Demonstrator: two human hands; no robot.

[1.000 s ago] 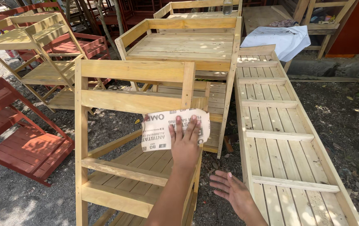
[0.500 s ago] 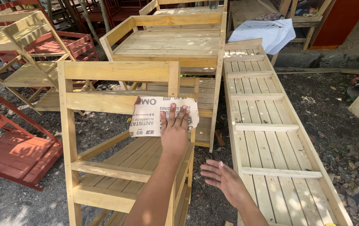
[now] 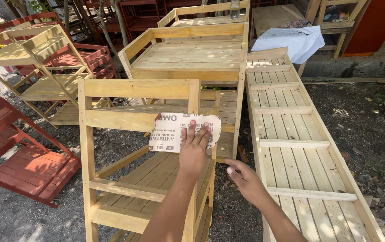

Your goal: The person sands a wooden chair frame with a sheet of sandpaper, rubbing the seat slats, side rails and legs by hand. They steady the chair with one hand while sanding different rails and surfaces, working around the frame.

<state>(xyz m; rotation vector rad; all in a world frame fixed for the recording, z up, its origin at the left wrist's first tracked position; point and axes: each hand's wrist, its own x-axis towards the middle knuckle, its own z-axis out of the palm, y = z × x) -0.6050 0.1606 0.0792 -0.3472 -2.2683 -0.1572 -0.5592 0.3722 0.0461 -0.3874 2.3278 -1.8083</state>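
Sandpaper sheet [image 3: 174, 133] is pinned flat under your left hand [image 3: 194, 150] against the upper rail of the pale wooden chair frame [image 3: 111, 134], printed backing facing you, fingers [image 3: 191, 130] spread and pressed on top of it rather than curled around it. Compared with a second back, the sheet and that hand sit on pretty much the same patch of rail, so you look to be working one spot rather than travelling along the wood; most of the shift in the picture is your head moving, not the paper. Your right hand [image 3: 246, 181] hangs loose and empty just beside the frame, fingers relaxed and half open, holding nothing, and it's drifted a bit closer to the frame than it was. Around you: a long slatted panel [image 3: 291, 134] lying right next to the chair on the right, an unpainted bed frame [image 3: 192, 54] close behind, a folding wooden rack [image 3: 35, 67] off to the left and red-painted frames [image 3: 13, 152] on the gravel. White cloth [image 3: 291, 42] is draped over the far end. Tight quarters — the slatted panel crowds your right elbow, and the bed frame sits close behind the rail.
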